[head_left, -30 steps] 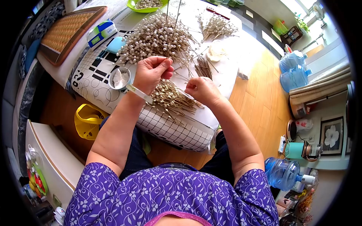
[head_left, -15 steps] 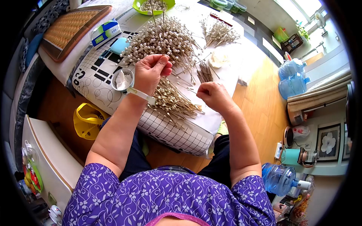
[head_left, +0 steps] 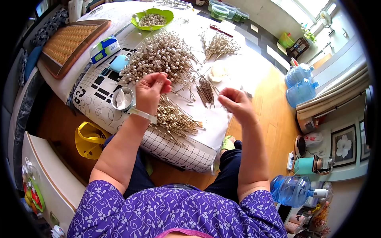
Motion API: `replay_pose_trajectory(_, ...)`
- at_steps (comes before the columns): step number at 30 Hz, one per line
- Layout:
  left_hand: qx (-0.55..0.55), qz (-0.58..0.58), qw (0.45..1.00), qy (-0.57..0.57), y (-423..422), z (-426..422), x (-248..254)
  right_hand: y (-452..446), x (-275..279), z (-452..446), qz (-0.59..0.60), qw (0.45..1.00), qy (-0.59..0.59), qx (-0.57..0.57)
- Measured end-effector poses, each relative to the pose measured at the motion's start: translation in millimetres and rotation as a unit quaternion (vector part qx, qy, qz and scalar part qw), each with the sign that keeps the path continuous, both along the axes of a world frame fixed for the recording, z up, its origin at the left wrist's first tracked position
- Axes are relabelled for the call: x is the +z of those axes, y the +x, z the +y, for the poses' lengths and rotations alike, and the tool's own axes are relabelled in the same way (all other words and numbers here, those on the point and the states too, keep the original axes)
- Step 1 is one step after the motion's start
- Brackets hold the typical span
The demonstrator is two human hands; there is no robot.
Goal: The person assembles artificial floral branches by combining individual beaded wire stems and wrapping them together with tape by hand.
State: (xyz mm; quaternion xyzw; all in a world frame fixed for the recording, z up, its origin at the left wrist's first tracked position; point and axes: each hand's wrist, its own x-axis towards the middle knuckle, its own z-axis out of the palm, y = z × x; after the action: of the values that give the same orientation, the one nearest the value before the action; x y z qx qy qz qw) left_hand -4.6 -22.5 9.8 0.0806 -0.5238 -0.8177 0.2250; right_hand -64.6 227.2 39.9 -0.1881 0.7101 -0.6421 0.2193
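Observation:
My left hand is raised over the table with thumb and fingers pinched together; whatever they may hold is too small to make out. Just beyond it spreads a big heap of dried stems with pale round buds. Under its wrist side lies a second bundle of budded stems. My right hand is also closed in a pinch, near the table's right edge, its contents not clear. Close to its left is a small bunch of bare brown sticks. A cup with white material stands left of my left wrist.
A green bowl of loose buds stands at the far side. Another budded bunch and a cream-coloured round item lie to the right. A tissue pack and a light-blue object are at left. A yellow bag sits below.
The long thin stems that stood up from my left hand no longer show. My left hand sits lower in view; my right has shifted slightly right. The whole view has tilted a little.

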Motion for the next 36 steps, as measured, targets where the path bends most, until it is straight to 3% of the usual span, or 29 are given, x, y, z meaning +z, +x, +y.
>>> replay_pose_trajectory(5, -0.153, -0.055, 0.987, -0.018, 8.0, 32.9, -12.3, 10.0, -19.3, -46.2, -0.058, 0.995, -0.085, 0.017)
replay_pose_trajectory(10, -0.192, -0.09, 0.976, -0.041, 6.2, 38.8, -22.4, 7.5, -33.7, -65.6, 0.066, 0.995, -0.074, -0.014)
replay_pose_trajectory(12, -0.211, -0.102, 0.971, -0.036, 7.8, 38.6, -19.7, 7.6, -37.5, -67.8, 0.063, 0.994, -0.091, -0.021)
replay_pose_trajectory(36, -0.22, -0.063, 0.973, -0.021, 10.6, 44.8, -20.4, 7.7, -26.8, -63.8, 0.067, 0.993, -0.094, 0.007)
